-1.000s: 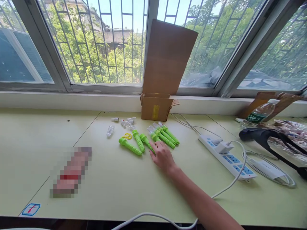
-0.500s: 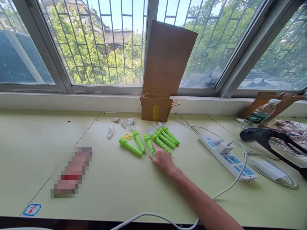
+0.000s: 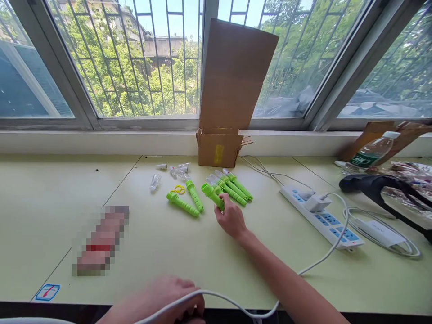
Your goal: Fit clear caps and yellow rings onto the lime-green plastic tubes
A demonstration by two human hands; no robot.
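Note:
My right hand (image 3: pixel 230 218) is closed round the lower end of a green plastic handle (image 3: pixel 212 194) and tilts it up off the yellow-green table (image 3: pixel 168 252). To its left lie two more green handles (image 3: pixel 189 201) and a small yellow ring (image 3: pixel 180 189). Several green handles with clear caps (image 3: pixel 233 185) lie just right of the held one. Small clear plastic pieces (image 3: pixel 170 173) are scattered behind them. My left hand (image 3: pixel 162 299) rests at the table's near edge, fingers curled over a white cable (image 3: pixel 216 297).
An open cardboard box (image 3: pixel 219 148) stands at the window sill. A white power strip (image 3: pixel 322 218) with a plugged charger and cables lies on the right. Further right are a water bottle (image 3: pixel 369 155) and a black tool (image 3: pixel 374 186). A blurred patch (image 3: pixel 99 243) lies on the left.
My right hand went from lying flat by the handles to gripping one and lifting its head. My left hand has come into view at the near edge.

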